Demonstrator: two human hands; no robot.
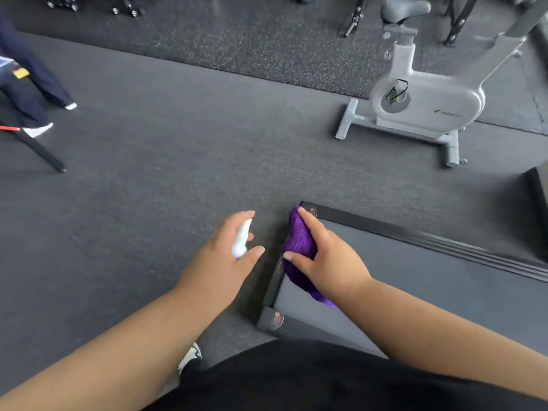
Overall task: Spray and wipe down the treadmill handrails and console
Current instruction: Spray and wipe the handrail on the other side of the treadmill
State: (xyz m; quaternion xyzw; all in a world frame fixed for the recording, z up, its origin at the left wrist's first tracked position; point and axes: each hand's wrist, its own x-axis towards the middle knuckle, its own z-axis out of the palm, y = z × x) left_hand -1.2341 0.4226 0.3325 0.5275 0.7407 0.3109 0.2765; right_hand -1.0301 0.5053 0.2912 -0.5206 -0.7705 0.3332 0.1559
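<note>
My left hand [225, 256] holds a small white spray bottle [241, 240], fingers curled round it, above the dark floor just left of the treadmill. My right hand [329, 256] grips a bunched purple cloth [296, 244] and presses it on the black left edge rail of the treadmill deck [274, 287] near its far corner. The grey running belt [430, 292] stretches to the right. No handrail or console is in view.
A light grey exercise bike [424, 99] stands at the back right. At the far left are a person's legs [35, 81] in dark trousers and a black stand leg [41, 152]. Dark rubber floor [148, 179] lies between. My own shoe [191, 357] is near the deck's corner.
</note>
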